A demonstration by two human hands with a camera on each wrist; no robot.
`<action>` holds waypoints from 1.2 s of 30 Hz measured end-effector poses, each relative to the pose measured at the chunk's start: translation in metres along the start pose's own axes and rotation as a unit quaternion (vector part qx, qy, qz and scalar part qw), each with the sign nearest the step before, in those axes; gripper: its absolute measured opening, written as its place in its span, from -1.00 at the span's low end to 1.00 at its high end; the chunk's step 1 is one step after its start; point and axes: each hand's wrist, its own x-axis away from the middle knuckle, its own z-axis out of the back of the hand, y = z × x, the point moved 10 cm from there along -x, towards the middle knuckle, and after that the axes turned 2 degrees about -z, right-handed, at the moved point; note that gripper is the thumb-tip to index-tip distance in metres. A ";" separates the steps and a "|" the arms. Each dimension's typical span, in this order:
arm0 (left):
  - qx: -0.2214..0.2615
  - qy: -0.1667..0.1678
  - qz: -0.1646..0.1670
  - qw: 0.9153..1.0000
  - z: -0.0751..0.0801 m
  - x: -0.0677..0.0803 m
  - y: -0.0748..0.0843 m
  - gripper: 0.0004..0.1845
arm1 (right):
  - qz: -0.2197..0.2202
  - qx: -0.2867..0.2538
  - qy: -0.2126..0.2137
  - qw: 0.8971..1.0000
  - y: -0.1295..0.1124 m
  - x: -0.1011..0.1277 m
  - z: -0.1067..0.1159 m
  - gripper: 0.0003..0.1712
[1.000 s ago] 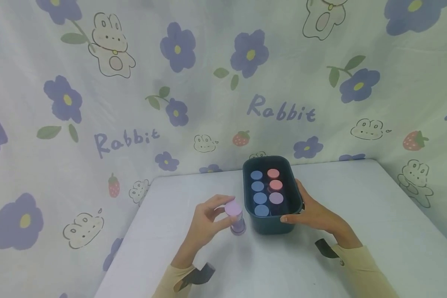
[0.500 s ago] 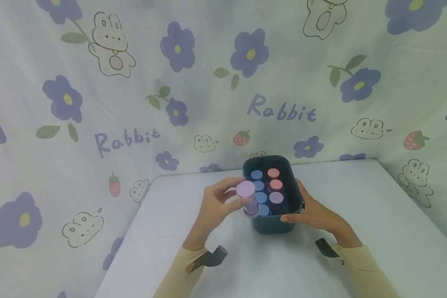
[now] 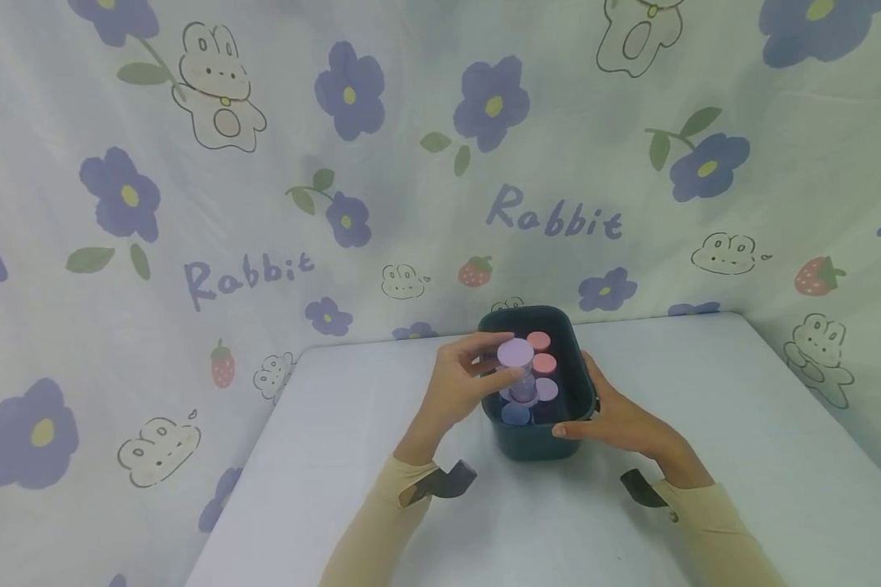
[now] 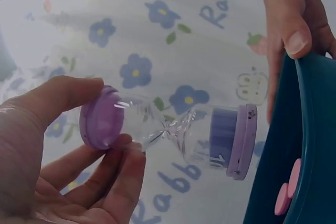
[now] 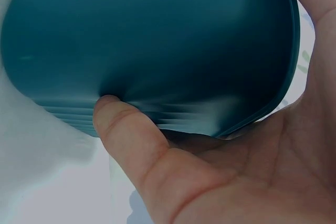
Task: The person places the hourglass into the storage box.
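Note:
My left hand (image 3: 451,390) pinches a sand timer (image 3: 515,355) by its lilac end cap, thumb on one side and fingers on the other. In the left wrist view the timer (image 4: 168,129) is clear glass with a narrow waist and purple sand at the far end. It is held above the dark teal bin (image 3: 536,447), overlapping several round caps inside. My right hand (image 3: 624,420) grips the bin's near right corner. The right wrist view has its thumb (image 5: 131,135) pressed against the bin's ribbed outer wall.
Inside the bin stand two pink-capped pieces (image 3: 543,364), a lilac-capped one (image 3: 548,390) and a blue-capped one (image 3: 516,414) near the front. The bin sits on a white table (image 3: 367,424) in front of a rabbit-and-flower curtain (image 3: 411,163).
My left hand has lifted the sand timer from the table left of the bin and carried it right, over the bin. My right hand stays on the bin.

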 end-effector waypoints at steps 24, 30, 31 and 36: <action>-0.020 -0.077 0.044 0.996 -0.045 -0.014 -0.035 -0.52 | 0.009 0.004 0.001 1.000 -0.001 -0.002 0.000 0.53; -0.049 -0.090 0.052 0.993 -0.048 -0.015 -0.040 -0.54 | 0.014 0.002 0.001 1.000 0.000 -0.002 0.000 0.52; -0.054 -0.091 0.053 0.993 -0.048 -0.016 -0.040 -0.54 | 0.015 0.002 0.001 1.000 0.000 -0.002 0.000 0.52; -0.069 -0.103 0.065 0.990 -0.051 -0.016 -0.043 -0.53 | 0.020 -0.007 -0.003 1.000 -0.001 -0.002 0.000 0.50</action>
